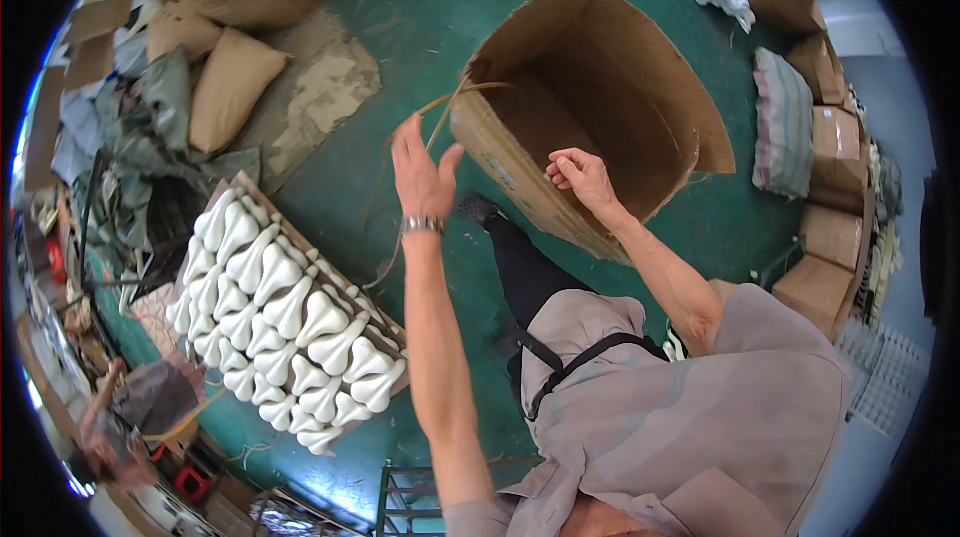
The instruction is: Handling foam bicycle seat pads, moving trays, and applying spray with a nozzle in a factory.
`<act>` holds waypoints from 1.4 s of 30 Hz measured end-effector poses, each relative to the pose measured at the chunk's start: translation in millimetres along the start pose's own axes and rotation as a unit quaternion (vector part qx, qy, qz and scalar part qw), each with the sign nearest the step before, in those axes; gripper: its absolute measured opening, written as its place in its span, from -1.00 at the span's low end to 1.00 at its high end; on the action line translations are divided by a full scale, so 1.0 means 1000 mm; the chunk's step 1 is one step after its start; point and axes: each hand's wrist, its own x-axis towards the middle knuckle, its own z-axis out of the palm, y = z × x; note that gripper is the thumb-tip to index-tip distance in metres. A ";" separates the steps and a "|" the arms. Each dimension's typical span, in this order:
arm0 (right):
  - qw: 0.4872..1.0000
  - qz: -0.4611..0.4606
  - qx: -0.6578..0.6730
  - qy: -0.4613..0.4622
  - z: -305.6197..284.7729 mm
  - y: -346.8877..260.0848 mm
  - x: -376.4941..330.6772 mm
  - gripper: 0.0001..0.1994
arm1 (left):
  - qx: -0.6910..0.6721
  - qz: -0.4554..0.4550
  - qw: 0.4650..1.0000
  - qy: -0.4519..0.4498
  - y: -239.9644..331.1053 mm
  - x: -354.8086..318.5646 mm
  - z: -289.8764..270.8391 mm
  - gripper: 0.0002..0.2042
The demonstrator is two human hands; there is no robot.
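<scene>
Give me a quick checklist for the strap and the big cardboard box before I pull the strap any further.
1. Left hand grips the tan strap: ok.
2. Right hand steadies the box at its near rim: ok.
3. Box inside free of items: ok.
4. Strap routed fully round the box: cannot tell.
5. Box upright: not ok, tipped with its opening toward the person.
6. Stack of white moulded pieces apart from the box: ok.

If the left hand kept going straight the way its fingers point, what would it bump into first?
Probably the tan strap that the left hand is already touching, then the green floor; depth is hard to judge.
</scene>
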 end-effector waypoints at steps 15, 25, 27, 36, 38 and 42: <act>0.969 0.198 0.132 0.073 -0.039 0.034 0.141 -0.48 | 0.113 -0.048 0.959 -0.257 0.080 0.068 0.077 -0.72; 0.989 0.150 -0.003 -0.007 0.061 -0.090 0.330 -0.29 | 0.002 -0.114 0.973 -0.200 0.101 -0.008 -0.001 -0.75; 0.973 0.102 -0.203 0.039 0.082 -0.087 0.359 -0.61 | 0.009 -0.107 0.980 -0.171 0.091 -0.018 -0.004 -0.76; 0.942 -0.032 -0.324 -0.079 0.148 -0.134 0.414 -0.50 | -0.004 -0.119 0.987 -0.104 0.083 -0.044 -0.018 -0.77; 0.972 -0.029 -0.201 -0.122 0.175 -0.137 0.389 -0.41 | -0.019 -0.127 0.987 -0.092 0.086 -0.051 -0.022 -0.78; 0.948 0.139 -0.176 -0.224 0.159 -0.090 0.359 -0.04 | -0.065 -0.080 0.993 -0.064 0.114 -0.051 -0.035 -0.76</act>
